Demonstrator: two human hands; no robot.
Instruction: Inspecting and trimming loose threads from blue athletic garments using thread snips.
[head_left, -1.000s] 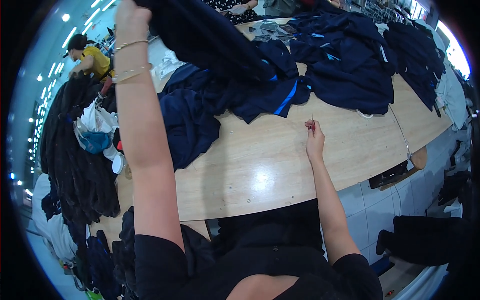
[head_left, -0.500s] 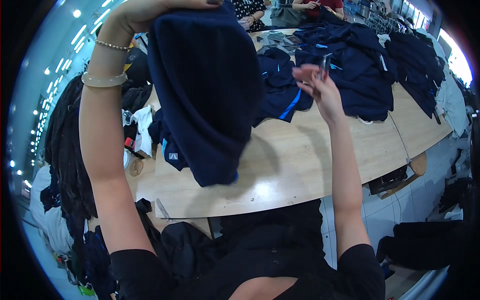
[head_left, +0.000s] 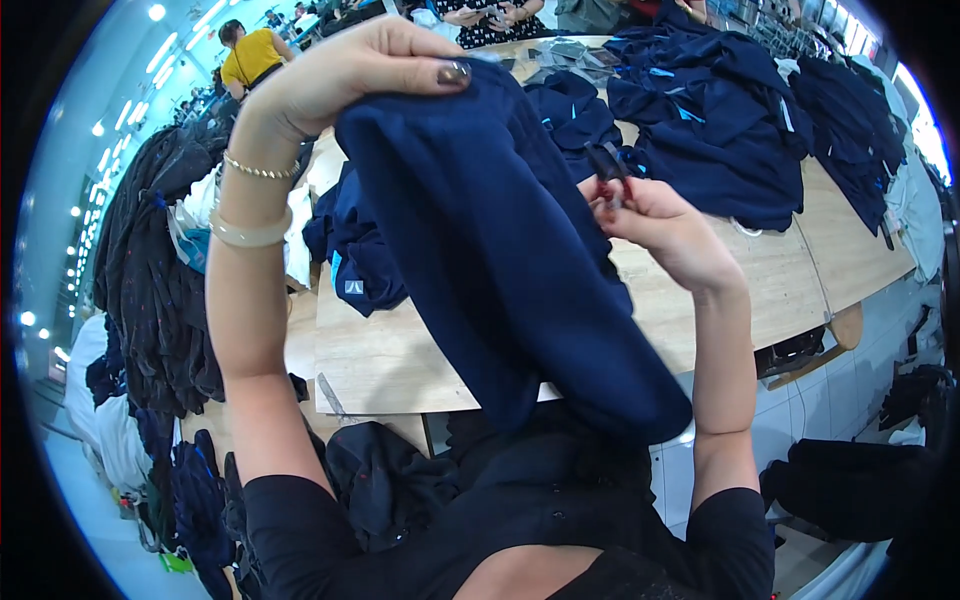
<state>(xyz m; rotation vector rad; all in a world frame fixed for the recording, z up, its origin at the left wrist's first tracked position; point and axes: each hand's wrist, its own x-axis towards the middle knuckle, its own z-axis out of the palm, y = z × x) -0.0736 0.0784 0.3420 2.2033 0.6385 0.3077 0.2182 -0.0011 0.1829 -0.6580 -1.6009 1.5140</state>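
A navy garment [head_left: 480,230] hangs from my raised left hand [head_left: 390,65], its top edge pinched between thumb and fingers. The cloth drapes in long folds past the table's front edge toward my lap. Close to the garment's right side is my right hand [head_left: 670,225], its fingers closed on small thread snips [head_left: 607,172] with dark blades pointing up and away from me. Whether those fingers also touch the cloth I cannot tell.
The wooden table [head_left: 730,285] carries navy garments [head_left: 710,120] at the far right and a folded navy piece [head_left: 365,265] at left. Grey flat pieces [head_left: 565,60] lie at the back. Dark clothes [head_left: 150,270] are heaped left. People stand across the table and far left.
The garment has swung right and lower, its folds spreading out. My left hand has come down into fuller view. My right hand has turned and moved in beside the cloth with the snips.
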